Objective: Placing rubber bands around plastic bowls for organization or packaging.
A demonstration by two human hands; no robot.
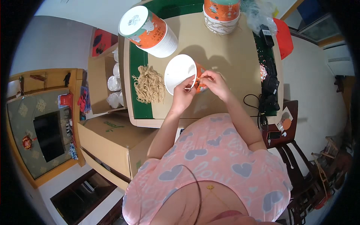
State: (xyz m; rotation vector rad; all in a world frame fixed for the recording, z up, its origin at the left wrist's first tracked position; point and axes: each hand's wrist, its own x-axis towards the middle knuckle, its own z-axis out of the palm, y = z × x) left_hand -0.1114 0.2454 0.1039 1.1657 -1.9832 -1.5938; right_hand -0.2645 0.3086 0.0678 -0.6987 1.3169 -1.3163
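Note:
A paper bucket point(180, 73), white inside and orange-printed outside, is tipped on the table with its mouth turned to the left and up. My left hand point(183, 96) is closed on its near rim, with fingertips at the edge. At the bucket's orange side my right hand point(215, 84) is pinched, close to the left fingertips. Whatever lies between the right fingers is too small to make out. A loose heap of tan twine pieces point(149, 85) lies left of the bucket.
Nested buckets stand in a tilted stack point(157, 37) at the far left and another stack point(222, 18) at the back. Clear plastic bags point(258, 15), black adapters and cables point(270, 87) line the right edge. Cardboard boxes point(116, 138) stand left of the table.

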